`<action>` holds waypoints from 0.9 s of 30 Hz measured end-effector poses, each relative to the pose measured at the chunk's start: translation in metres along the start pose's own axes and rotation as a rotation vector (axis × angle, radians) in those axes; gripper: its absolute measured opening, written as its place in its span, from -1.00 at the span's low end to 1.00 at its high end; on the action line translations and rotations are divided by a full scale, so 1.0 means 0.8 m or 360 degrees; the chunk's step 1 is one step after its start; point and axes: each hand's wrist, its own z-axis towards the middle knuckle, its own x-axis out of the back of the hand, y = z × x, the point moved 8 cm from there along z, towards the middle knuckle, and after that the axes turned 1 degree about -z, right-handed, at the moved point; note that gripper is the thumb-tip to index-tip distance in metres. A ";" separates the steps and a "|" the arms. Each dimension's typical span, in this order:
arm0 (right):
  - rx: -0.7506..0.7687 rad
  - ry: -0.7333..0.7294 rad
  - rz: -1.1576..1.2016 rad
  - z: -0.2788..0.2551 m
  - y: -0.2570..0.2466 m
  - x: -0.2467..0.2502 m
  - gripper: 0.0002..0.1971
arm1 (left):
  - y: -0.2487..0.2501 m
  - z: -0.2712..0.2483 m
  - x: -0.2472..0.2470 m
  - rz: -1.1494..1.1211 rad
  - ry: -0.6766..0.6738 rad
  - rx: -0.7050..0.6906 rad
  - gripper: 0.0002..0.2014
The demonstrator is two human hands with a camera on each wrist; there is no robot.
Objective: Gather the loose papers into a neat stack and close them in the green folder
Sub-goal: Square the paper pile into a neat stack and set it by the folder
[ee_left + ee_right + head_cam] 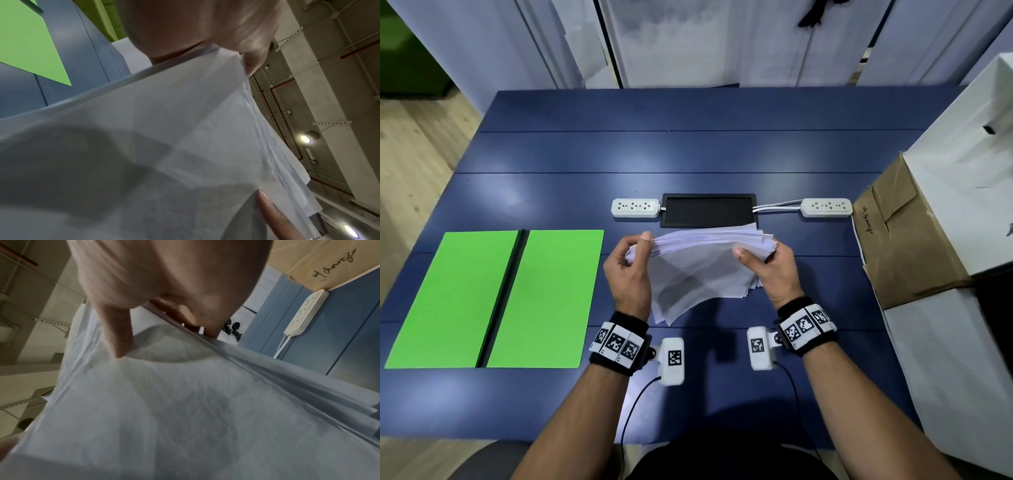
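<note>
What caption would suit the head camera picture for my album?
Both hands, left hand and right hand, hold a fanned stack of papers above the blue table, beside the open green folder.

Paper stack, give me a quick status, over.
Both grips on the paper stack: left hand, right hand, lifted off the table, edges uneven. Green folder lies open, left. Nothing in the way.

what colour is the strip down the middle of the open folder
Black, running between the two bright green panels of the folder; the head view shows it best.
</note>
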 end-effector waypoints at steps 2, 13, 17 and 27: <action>0.0000 0.0011 -0.0009 0.000 0.000 0.001 -0.82 | -0.002 0.001 0.000 -0.0004 0.0007 0.0030 -0.75; -0.0042 0.0079 0.0009 -0.006 0.004 -0.001 -0.42 | -0.020 -0.011 -0.010 0.0012 -0.0436 0.0115 -0.69; 0.0037 0.0328 -0.0013 -0.011 -0.003 0.002 -0.46 | -0.022 -0.015 -0.014 0.0006 -0.0506 0.0124 -0.70; 0.0185 0.0617 0.0074 -0.012 -0.016 0.005 -0.72 | -0.028 -0.019 -0.013 -0.0042 -0.0550 0.0220 -0.67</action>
